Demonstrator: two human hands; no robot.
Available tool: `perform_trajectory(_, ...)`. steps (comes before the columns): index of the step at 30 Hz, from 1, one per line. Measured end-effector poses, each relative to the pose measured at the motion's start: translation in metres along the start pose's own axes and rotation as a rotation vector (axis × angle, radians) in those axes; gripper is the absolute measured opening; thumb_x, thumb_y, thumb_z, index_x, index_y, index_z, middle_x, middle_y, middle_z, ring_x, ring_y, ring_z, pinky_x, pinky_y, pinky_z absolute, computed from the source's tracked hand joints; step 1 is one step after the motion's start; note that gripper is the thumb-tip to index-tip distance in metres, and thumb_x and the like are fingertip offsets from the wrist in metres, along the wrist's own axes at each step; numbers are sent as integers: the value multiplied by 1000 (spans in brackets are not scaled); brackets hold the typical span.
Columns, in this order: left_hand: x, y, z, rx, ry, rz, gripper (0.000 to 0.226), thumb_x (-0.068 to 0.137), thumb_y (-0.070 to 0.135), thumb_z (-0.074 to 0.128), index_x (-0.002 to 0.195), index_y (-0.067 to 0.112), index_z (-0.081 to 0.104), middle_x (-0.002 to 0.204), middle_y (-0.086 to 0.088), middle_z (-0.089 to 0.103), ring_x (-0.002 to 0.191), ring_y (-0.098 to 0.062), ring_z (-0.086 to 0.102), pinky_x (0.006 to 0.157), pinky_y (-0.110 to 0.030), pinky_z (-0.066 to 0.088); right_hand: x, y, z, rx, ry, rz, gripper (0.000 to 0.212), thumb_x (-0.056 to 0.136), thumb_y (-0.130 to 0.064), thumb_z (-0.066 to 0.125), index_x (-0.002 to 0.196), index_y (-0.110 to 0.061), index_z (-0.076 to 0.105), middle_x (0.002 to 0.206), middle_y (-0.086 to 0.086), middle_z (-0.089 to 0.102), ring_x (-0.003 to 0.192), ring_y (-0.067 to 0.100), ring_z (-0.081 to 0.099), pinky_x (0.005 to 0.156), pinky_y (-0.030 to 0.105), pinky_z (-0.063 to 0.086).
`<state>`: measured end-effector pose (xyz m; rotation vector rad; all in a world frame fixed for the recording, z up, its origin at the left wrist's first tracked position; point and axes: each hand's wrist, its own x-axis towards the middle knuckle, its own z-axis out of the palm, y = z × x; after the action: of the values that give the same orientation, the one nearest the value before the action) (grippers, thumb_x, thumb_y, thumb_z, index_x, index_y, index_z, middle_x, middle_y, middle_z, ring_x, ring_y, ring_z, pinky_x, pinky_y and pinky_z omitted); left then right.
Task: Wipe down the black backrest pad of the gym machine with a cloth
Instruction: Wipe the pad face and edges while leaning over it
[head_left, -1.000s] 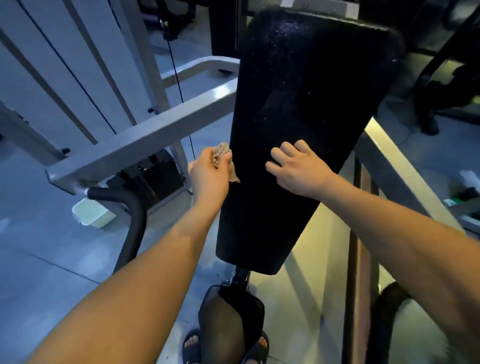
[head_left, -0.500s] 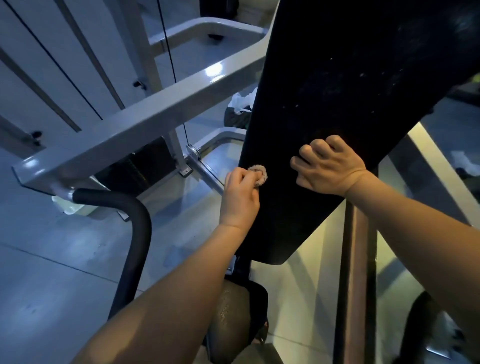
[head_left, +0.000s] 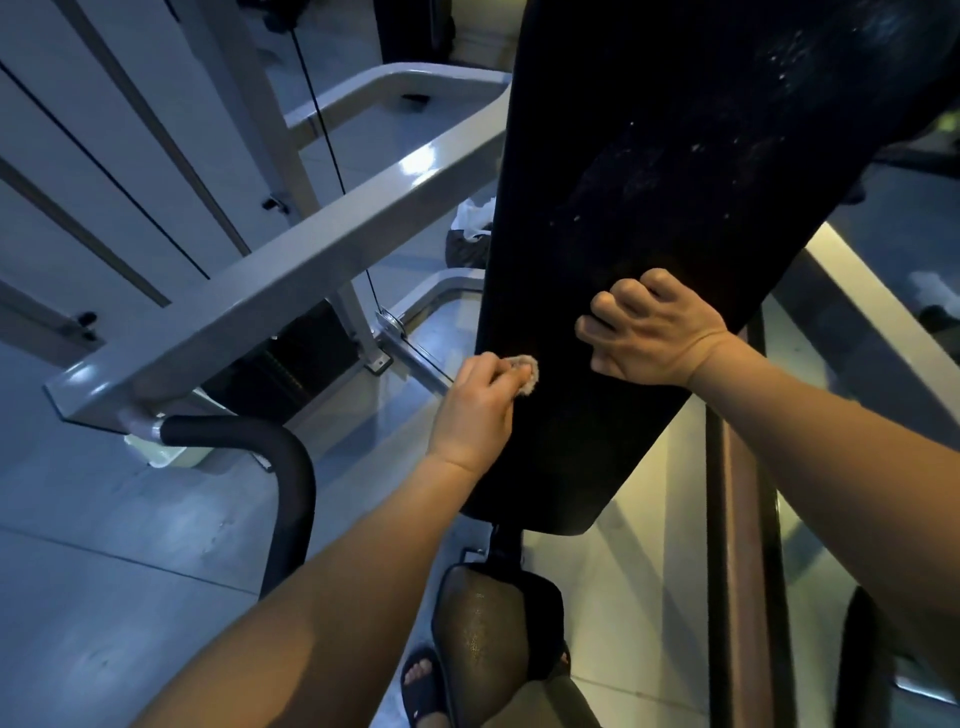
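Nearest, at the bottom edge: toes in a dark sandal (head_left: 421, 686) on the pale floor (head_left: 104, 597), just beside a small black seat pad (head_left: 493, 623) speckled with glints. Above that, on a short black post, the lower end of the black backrest pad (head_left: 649, 182) — long, tilted, widening toward the top and filling the upper right of the view. Against its lower left edge, the left hand (head_left: 475, 410), fingers and thumb bunched round a small tan cloth (head_left: 524, 370), with the cloth pressed to the pad's face. Just to the right, apart from the cloth, the right hand (head_left: 654, 332) — fingers curled under into a loose fist, knuckles on the pad, nothing visible in its grasp. Faint pale specks and smears higher up on the pad's surface. Left of the hands, a curved black foam-covered handle (head_left: 275, 467) joined to a broad grey frame bar (head_left: 291, 280) slanting up to the pad's left side; a pale tub (head_left: 171, 457) on the floor beneath the bar's end. Down the right side, a dark upright rail (head_left: 737, 519). Farther back, a thin black cable (head_left: 332, 156) running down past the grey uprights, and something white and crumpled (head_left: 472, 213) just behind the pad's left edge.
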<state>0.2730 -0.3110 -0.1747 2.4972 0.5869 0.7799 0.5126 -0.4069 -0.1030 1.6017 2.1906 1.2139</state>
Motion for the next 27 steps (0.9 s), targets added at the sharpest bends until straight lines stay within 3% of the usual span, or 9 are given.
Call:
perform_trajectory(3, 30, 14, -19, -89, 162, -49, 45, 78, -13, 64, 116, 10, 70, 101, -9, 56, 94, -26, 56, 81, -36, 55, 0, 1, 0, -15, -6, -6, 35, 94, -46, 46, 108, -17, 62, 102, 7, 44, 92, 28, 43, 79, 41, 35)
perform_trajectory(6, 67, 19, -30, -90, 291, -9, 38, 84, -10, 63, 117, 8, 69, 107, -11, 58, 99, -27, 57, 86, -31, 52, 0, 2, -2, -27, -27, -32, 41, 95, -52, 47, 111, -17, 60, 104, 8, 43, 93, 28, 43, 79, 41, 34)
perform_trajectory(11, 15, -11, 7, 95, 96, 118, 30, 82, -4, 75, 110, 6, 67, 98, -14, 58, 91, -30, 55, 64, -38, 56, -1, 2, 0, -40, -5, -2, 35, 95, -47, 48, 108, -19, 63, 99, 6, 52, 91, 27, 46, 78, 40, 36)
perform_trajectory(14, -22, -29, 18, 91, -140, -8, 31, 81, -5, 74, 108, 8, 69, 99, -9, 56, 90, -28, 56, 66, -45, 58, -2, 0, 2, -21, 11, -3, 32, 95, -45, 48, 107, -18, 62, 98, 6, 51, 91, 27, 46, 78, 40, 37)
perform_trajectory(16, -23, -26, 11, 5, -167, -174, 28, 88, -1, 68, 112, 11, 69, 100, -2, 52, 90, -17, 54, 76, -43, 57, -2, 0, 3, -6, 18, -10, 32, 94, -44, 49, 107, -18, 61, 98, 6, 50, 93, 27, 46, 79, 40, 37)
perform_trajectory(19, 23, 2, -20, -249, 219, -346, 20, 92, 1, 64, 108, 10, 70, 104, 0, 53, 90, 6, 52, 87, -22, 51, -2, 0, 3, -33, 24, 5, 32, 94, -45, 49, 105, -18, 61, 98, 6, 50, 93, 28, 45, 79, 40, 37)
perform_trajectory(22, 72, 21, -43, -317, 485, -437, 16, 97, 12, 62, 110, 19, 67, 108, 2, 56, 92, 11, 54, 83, -8, 45, -2, -1, 3, -29, 26, -2, 33, 95, -45, 48, 106, -17, 61, 98, 7, 51, 93, 28, 45, 80, 40, 37)
perform_trajectory(24, 73, 16, -30, -291, 360, -494, 14, 101, 14, 56, 108, 17, 67, 108, -2, 59, 87, 3, 54, 80, -12, 45, -2, 0, 3, -15, 31, -2, 33, 95, -45, 48, 106, -16, 61, 98, 7, 52, 93, 28, 45, 79, 40, 37)
perform_trajectory(27, 29, -15, 4, -345, 52, -764, 27, 100, 8, 45, 77, 20, 55, 91, -12, 61, 75, -15, 51, 68, -33, 43, -2, 0, 3, -16, 59, 13, 30, 93, -42, 50, 104, -16, 61, 96, 7, 52, 91, 28, 45, 78, 40, 38)
